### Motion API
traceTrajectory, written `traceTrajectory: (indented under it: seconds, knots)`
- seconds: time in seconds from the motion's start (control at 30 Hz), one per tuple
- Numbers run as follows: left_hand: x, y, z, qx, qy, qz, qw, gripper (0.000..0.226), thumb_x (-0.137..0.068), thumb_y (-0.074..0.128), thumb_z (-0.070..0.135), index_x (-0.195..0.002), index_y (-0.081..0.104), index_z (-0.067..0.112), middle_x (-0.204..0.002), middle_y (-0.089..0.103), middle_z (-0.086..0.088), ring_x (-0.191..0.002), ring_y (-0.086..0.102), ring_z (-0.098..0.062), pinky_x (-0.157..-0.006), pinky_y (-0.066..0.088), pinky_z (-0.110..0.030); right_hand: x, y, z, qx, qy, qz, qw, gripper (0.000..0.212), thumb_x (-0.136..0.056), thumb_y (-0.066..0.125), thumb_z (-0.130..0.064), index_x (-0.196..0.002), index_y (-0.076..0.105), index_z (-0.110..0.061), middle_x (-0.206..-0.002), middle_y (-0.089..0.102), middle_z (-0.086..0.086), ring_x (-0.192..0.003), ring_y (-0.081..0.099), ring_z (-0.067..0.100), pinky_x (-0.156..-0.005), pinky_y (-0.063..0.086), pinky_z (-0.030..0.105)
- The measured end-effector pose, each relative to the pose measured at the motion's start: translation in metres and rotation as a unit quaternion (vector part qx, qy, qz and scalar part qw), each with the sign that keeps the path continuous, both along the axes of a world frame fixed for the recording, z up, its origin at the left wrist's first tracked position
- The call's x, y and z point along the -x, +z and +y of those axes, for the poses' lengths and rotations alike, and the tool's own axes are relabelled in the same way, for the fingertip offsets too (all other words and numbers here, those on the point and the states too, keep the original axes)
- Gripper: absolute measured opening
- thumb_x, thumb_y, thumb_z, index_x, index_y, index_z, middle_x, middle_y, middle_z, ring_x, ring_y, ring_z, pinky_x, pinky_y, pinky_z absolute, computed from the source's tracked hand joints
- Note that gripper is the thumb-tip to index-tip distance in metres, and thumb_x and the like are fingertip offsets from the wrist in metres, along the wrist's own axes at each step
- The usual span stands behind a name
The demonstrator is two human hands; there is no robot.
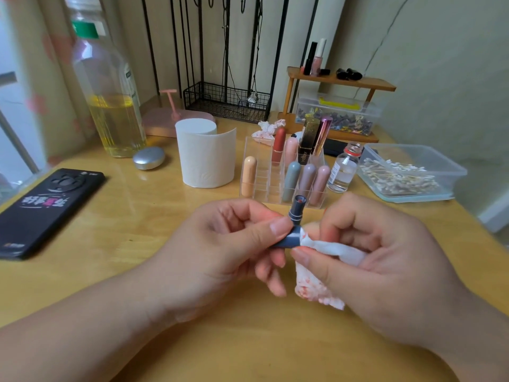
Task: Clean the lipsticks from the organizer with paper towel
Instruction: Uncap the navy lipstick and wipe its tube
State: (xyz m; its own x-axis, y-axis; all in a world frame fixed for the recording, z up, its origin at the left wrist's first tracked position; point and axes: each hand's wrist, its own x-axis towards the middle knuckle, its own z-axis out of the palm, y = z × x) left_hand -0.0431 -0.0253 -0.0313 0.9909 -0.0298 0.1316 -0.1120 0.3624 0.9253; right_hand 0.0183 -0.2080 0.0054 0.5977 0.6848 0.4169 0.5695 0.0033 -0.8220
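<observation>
My left hand [234, 244] pinches a dark blue lipstick [297, 209] together with its blue cap [289, 239], which lies crosswise under my thumb. The lipstick's open end points up toward the camera. My right hand [385, 260] grips a crumpled paper towel [325, 271] stained with red, and a twisted corner of it is pushed against the cap's open end. Just behind my hands stands the clear organizer [264, 172] with several lipsticks upright in its slots. A roll of paper towel [205, 155] stands to its left.
A black phone [46, 210] lies at the left. A big bottle of yellow liquid [110, 100] and a silver compact [148, 158] are behind it. A small glass bottle [344, 169] and a tub of cotton swabs [407, 172] sit right of the organizer. A used tissue [267, 130] lies behind.
</observation>
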Motion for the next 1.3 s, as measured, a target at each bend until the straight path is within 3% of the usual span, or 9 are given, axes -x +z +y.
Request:
traceTrajectory:
  seconds: [0.13, 0.33, 0.47, 0.63, 0.73, 0.93, 1.07, 1.2, 1.3]
  knots:
    - [0.001, -0.001, -0.001, -0.059, 0.065, -0.054, 0.995, 0.016, -0.074, 0.075, 0.014, -0.084, 0.071, 0.003, -0.071, 0.062, -0.033, -0.051, 0.06, -0.037, -0.05, 0.052, -0.025, -0.003, -0.001, -0.003, -0.035, -0.001, 0.105, 0.994, 0.031, -0.072, 0.082, -0.015, -0.067, 0.052, -0.018, -0.07, 0.064, 0.031, -0.066, 0.062, 0.049, -0.059, 0.054, 0.055]
    - [0.006, 0.02, 0.01, -0.027, -0.194, 0.187, 0.963, 0.058, -0.087, 0.047, 0.066, -0.066, 0.057, 0.012, -0.048, 0.036, -0.006, -0.034, 0.035, -0.014, -0.038, 0.039, -0.019, -0.004, -0.009, -0.002, -0.007, -0.03, -0.235, 0.972, 0.033, -0.085, 0.076, -0.01, -0.07, 0.047, -0.014, -0.063, 0.059, 0.009, -0.056, 0.053, 0.026, -0.052, 0.046, 0.029]
    - [0.01, 0.024, 0.008, 0.024, -0.204, 0.258, 0.944, 0.05, -0.083, 0.055, 0.062, -0.065, 0.047, 0.017, -0.05, 0.028, 0.001, -0.034, 0.026, -0.008, -0.033, 0.027, -0.014, -0.005, -0.009, -0.002, 0.004, -0.001, -0.273, 0.962, 0.032, -0.084, 0.072, -0.002, -0.074, 0.046, -0.017, -0.074, 0.056, -0.009, -0.063, 0.052, 0.012, -0.06, 0.045, 0.022]
    - [0.014, 0.019, -0.015, 0.033, -0.07, 0.188, 0.979, 0.041, -0.083, 0.059, 0.051, -0.07, 0.047, 0.015, -0.057, 0.027, 0.001, -0.042, 0.019, -0.011, -0.033, 0.027, -0.015, 0.002, -0.005, 0.0, 0.008, -0.037, 0.049, 0.998, 0.032, -0.08, 0.076, -0.015, -0.067, 0.048, -0.023, -0.068, 0.069, 0.006, -0.071, 0.072, 0.016, -0.057, 0.055, 0.028]
    - [0.014, 0.009, -0.021, -0.117, 0.032, 0.106, 0.987, 0.045, -0.086, 0.056, 0.058, -0.068, 0.048, 0.018, -0.053, 0.032, 0.004, -0.041, 0.026, -0.016, -0.037, 0.033, -0.024, -0.002, 0.0, 0.001, 0.016, -0.001, 0.179, 0.984, 0.033, -0.076, 0.079, -0.013, -0.061, 0.052, -0.024, -0.054, 0.056, 0.0, -0.051, 0.05, 0.014, -0.047, 0.043, 0.022]
    - [0.017, 0.002, -0.003, -0.575, 0.227, -0.226, 0.753, 0.031, -0.095, 0.039, 0.059, -0.09, 0.048, 0.029, -0.068, 0.046, 0.014, -0.058, 0.044, -0.004, -0.054, 0.04, -0.022, -0.007, 0.007, -0.005, -0.056, 0.161, 0.353, 0.92, 0.026, -0.084, 0.067, 0.006, -0.072, 0.057, -0.016, -0.062, 0.063, 0.005, -0.053, 0.063, 0.01, -0.049, 0.052, 0.019]
    - [0.007, -0.003, 0.0, -0.53, 0.253, -0.23, 0.776, 0.02, -0.093, 0.054, 0.052, -0.096, 0.048, 0.033, -0.077, 0.052, 0.009, -0.06, 0.053, -0.012, -0.052, 0.048, -0.034, -0.007, 0.007, -0.006, -0.07, 0.191, 0.297, 0.933, 0.026, -0.087, 0.055, 0.011, -0.078, 0.055, -0.014, -0.073, 0.07, 0.002, -0.067, 0.069, 0.009, -0.06, 0.054, 0.018]
    - [0.005, 0.005, 0.005, -0.211, 0.004, -0.018, 0.977, 0.043, -0.086, 0.064, 0.049, -0.081, 0.057, 0.006, -0.061, 0.051, -0.003, -0.049, 0.05, -0.019, -0.042, 0.049, -0.033, -0.012, -0.005, -0.011, 0.019, 0.086, 0.04, 0.995, 0.03, -0.084, 0.05, 0.013, -0.079, 0.048, -0.017, -0.073, 0.059, 0.013, -0.065, 0.053, 0.028, -0.06, 0.042, 0.025]
    - [0.003, 0.011, 0.01, 0.027, -0.24, 0.162, 0.957, 0.063, -0.091, 0.049, 0.064, -0.075, 0.051, 0.003, -0.055, 0.042, -0.009, -0.044, 0.048, -0.019, -0.039, 0.041, -0.023, -0.014, -0.009, -0.01, 0.049, 0.092, -0.105, 0.989, 0.024, -0.088, 0.049, 0.011, -0.081, 0.049, -0.011, -0.076, 0.05, 0.005, -0.067, 0.05, 0.03, -0.061, 0.041, 0.034]
